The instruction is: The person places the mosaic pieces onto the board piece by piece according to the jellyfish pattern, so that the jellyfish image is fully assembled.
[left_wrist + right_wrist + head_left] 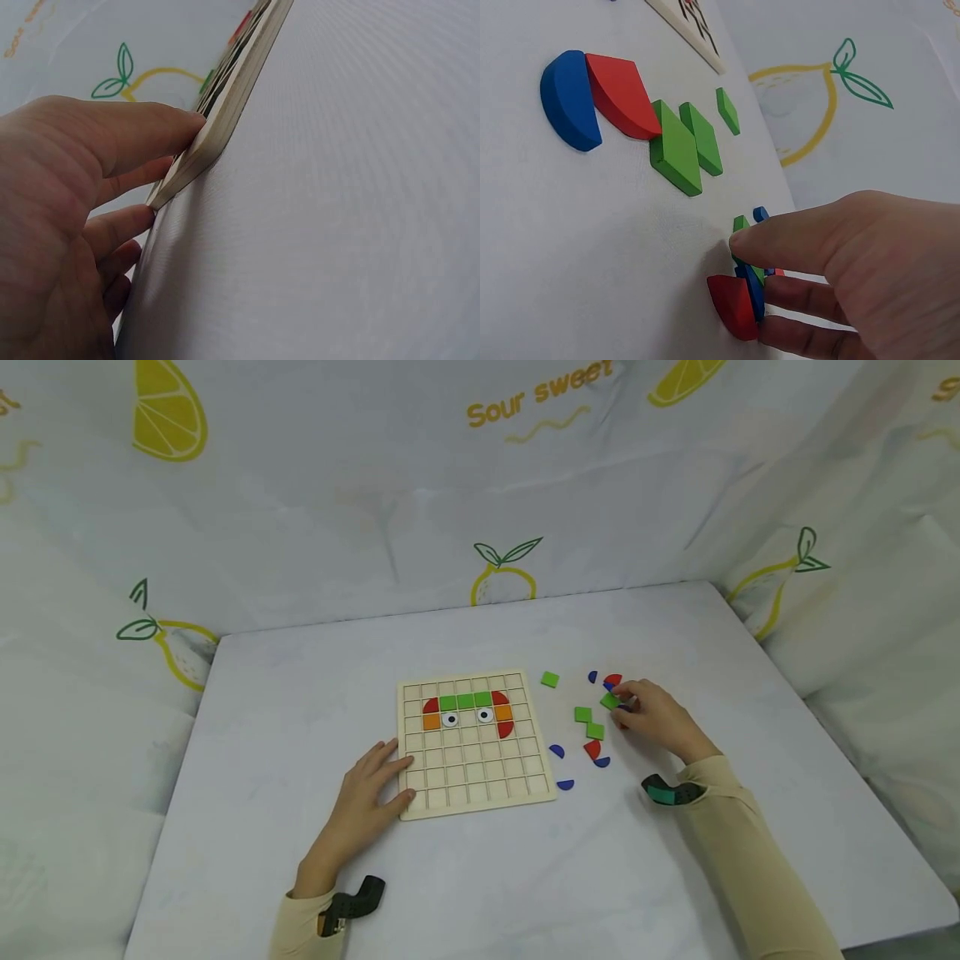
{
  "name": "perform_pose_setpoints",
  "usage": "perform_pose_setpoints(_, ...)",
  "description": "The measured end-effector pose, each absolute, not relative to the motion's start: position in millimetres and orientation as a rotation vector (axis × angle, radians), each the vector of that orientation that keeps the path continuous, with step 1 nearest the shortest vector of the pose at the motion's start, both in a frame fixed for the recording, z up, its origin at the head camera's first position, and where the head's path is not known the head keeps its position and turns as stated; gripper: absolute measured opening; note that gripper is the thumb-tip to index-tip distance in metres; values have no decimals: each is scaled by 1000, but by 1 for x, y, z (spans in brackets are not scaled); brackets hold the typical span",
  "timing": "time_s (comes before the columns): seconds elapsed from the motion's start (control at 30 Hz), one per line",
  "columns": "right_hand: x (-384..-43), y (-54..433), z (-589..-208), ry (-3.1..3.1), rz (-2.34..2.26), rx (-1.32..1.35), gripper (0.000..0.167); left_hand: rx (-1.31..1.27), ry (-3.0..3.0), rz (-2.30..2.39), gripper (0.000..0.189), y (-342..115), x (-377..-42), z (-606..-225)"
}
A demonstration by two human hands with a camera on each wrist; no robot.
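My left hand [365,795] lies along the left edge of a pale wooden grid board [465,760], its fingers extended and the thumb on the rim near the front corner. On the board's upper part are red quarter-round pieces, orange squares, a row of green squares [465,701] and two eye tiles [485,715]. To the right, my right hand [660,718] reaches down to a cluster of loose pieces, thumb and index finger apart. Beside the fingertips are a green square [609,701], a red quarter-round [733,306] and a blue half-round [755,294]. The hand hides part of the cluster.
More loose pieces lie between board and right hand: green squares [595,732], a red quarter-round [592,750] and blue half-rounds [566,785]. A lone green square [550,679] sits by the board's upper right corner. A lemon-printed white cloth [337,527] hangs behind the white table [315,685].
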State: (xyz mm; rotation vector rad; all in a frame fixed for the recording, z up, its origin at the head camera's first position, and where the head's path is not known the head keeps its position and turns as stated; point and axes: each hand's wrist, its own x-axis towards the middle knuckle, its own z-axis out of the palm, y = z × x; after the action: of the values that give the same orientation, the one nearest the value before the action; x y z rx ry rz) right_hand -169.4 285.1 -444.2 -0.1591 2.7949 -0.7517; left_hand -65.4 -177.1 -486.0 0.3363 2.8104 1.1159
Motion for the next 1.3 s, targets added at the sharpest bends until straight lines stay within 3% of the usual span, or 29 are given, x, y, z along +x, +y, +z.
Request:
perform_pose_setpoints(0.83,-163,288,-444,2794,-724,-84,42,369,2842,1118,51,-173,-65,-488)
perform_pose_setpoints(1.3,-146,295,-441,2751,-738,-175,40,400,2872,1131,46,-176,-64,-488)
